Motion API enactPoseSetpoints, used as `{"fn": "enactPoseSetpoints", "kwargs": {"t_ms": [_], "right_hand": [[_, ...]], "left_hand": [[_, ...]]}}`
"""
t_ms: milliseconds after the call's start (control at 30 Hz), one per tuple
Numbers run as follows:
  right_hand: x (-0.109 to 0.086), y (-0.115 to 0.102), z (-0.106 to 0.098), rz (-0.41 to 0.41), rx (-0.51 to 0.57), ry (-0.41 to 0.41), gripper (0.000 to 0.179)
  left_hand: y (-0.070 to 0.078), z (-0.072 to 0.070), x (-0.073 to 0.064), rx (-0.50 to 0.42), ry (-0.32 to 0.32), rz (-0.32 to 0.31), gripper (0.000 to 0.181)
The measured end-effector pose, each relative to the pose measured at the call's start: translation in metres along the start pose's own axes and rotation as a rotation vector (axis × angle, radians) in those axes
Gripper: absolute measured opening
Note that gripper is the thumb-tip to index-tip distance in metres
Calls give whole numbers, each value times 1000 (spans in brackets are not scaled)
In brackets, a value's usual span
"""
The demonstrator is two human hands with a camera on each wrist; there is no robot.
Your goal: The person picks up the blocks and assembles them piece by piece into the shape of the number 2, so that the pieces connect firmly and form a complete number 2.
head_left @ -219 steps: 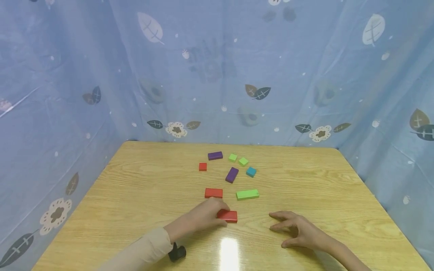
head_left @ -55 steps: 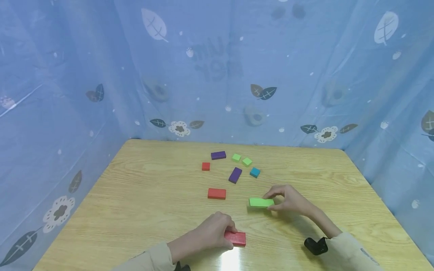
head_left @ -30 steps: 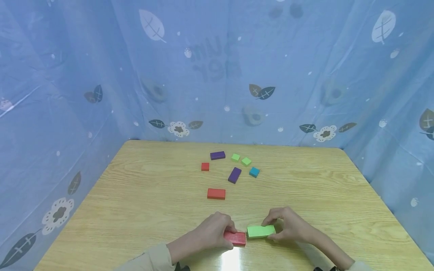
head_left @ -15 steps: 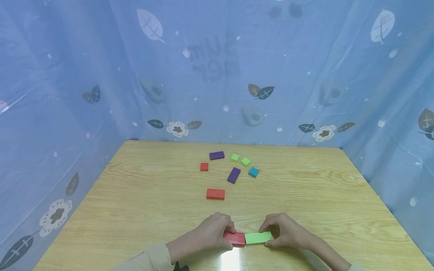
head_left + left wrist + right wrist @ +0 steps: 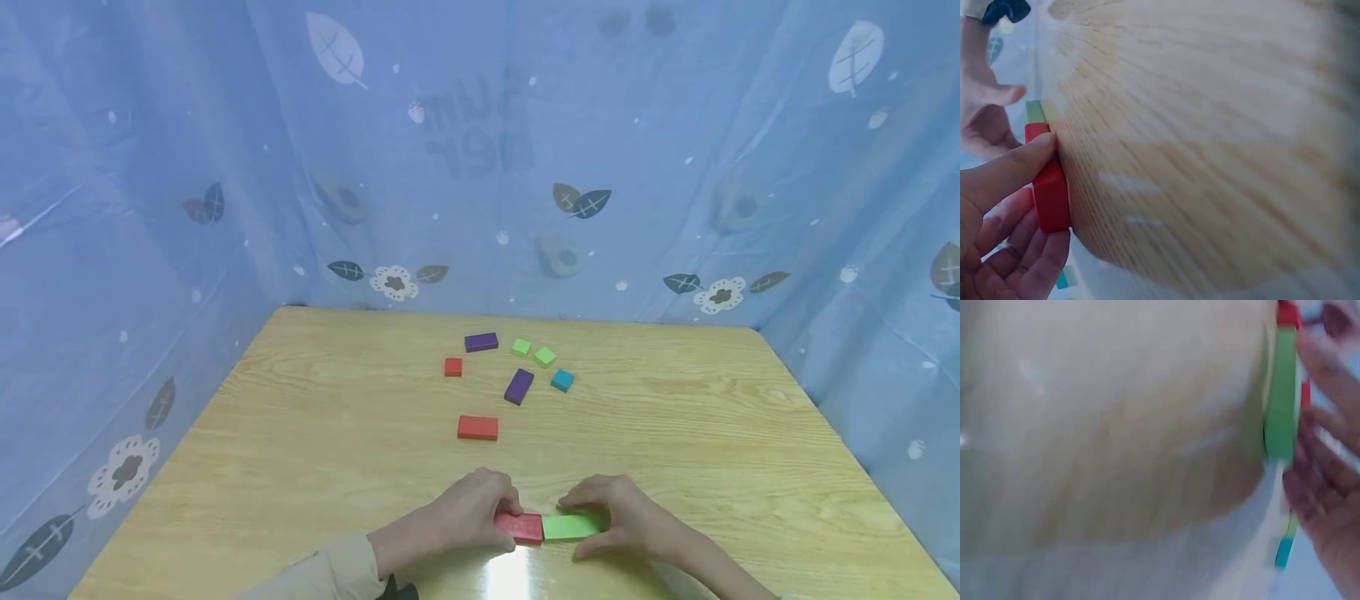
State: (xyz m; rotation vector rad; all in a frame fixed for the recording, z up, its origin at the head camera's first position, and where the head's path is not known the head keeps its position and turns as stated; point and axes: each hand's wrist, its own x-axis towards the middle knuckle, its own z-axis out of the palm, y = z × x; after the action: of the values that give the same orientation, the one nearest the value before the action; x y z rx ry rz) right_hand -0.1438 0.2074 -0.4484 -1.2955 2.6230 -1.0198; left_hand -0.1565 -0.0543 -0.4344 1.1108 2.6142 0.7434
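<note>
**Red and green blocks butted end to end at near table edge, one hand on each**

Left hand point(image 5: 468, 517) curled over the red block point(image 5: 519, 527), thumb and fingers pinching its sides; the left wrist view confirms this, thumb on one long edge and fingers point(image 5: 1035, 269) wrapped under the other. Right hand point(image 5: 618, 521) grips the green block point(image 5: 572, 526), index on the far edge, thumb on the near edge. In the right wrist view the green block point(image 5: 1282, 400) sits against the fingers point(image 5: 1322, 462), but that frame is blurred, so no finer detail there.

Both blocks lie flat on the wooden table point(image 5: 315, 433), near edge, roughly centre. Short ends touching, red on the left, green on the right, in one line.

Rest of the pieces sit further back, well apart from the hands:
- red rectangle point(image 5: 477, 427), closest to the pair
- purple block point(image 5: 518, 387), angled
- teal cube point(image 5: 562, 380), just right of it
- small red cube point(image 5: 452, 367)
- second purple block point(image 5: 481, 342)
- two light-green cubes point(image 5: 521, 347) and point(image 5: 544, 357), side by side

Blue leaf-print curtain point(image 5: 480, 167) around the table on three sides
</note>
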Motion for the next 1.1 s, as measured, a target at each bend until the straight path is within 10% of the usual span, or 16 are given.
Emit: {"fn": "enactPoseSetpoints", "kwargs": {"t_ms": [433,1100], "right_hand": [[14,-7,19,-119,-6,62,31],[23,-10,28,-87,-23,107,26]], "left_hand": [[0,2,2,2,-18,-2,27],[2,0,2,30,4,5,25]]}}
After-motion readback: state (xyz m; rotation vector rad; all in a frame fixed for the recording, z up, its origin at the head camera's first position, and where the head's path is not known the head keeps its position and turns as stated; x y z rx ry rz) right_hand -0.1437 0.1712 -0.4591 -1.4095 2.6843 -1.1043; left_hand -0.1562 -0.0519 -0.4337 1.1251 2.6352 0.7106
